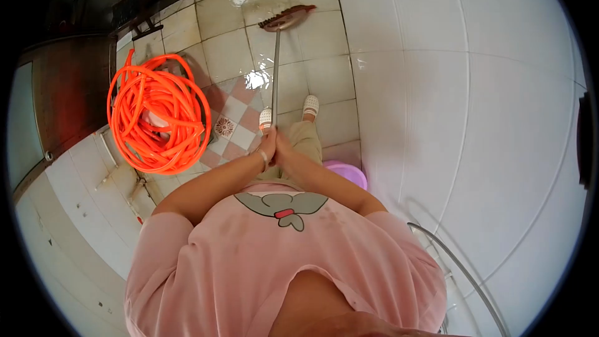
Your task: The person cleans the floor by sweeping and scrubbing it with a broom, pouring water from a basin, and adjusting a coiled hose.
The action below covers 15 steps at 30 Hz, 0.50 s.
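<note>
My left hand (267,145), with a band at the wrist, is closed around the upper end of a mop's metal handle (276,75). Pressed close beside it, my right hand (282,145) is wrapped on the same handle; its fingers are partly hidden. The handle runs forward and down to the mop head (287,19), which has a pale plate and a reddish-brown fringe. The mop head rests tilted on the wet tiled floor (224,56), near the far wall.
A coil of bright orange hose (159,143) hangs or stands at the left. A purple basin (346,173) sits by the right wall (430,87). Patterned tiles (234,112) lie left of my feet. A dark brown door (75,93) is at the left. A grey curved pipe (462,268) is at lower right.
</note>
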### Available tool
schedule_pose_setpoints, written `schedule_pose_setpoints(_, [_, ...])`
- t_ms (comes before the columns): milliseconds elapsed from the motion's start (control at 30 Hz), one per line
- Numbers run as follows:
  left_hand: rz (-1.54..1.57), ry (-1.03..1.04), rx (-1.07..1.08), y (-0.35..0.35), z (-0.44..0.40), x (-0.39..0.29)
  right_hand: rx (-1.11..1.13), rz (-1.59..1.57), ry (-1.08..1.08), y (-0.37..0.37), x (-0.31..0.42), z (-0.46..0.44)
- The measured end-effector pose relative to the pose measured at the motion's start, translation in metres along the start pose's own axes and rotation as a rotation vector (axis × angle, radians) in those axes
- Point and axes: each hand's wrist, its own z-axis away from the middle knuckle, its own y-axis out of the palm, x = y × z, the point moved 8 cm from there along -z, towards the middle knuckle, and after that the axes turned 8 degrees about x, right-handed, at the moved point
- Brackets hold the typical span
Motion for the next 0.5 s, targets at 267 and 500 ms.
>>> schedule_pose_setpoints(267, [-0.490, -0.261, 0.406, 0.072, -0.004, -0.007, -0.006, 0.081, 0.189, -0.088, 0.019, 0.022])
schedule_pose_setpoints(500, [-0.580, 0.377, 0.178, 0.109, -0.061, -0.073, -0.097, 0.627, -0.040, -0.164, 0.191, -0.023])
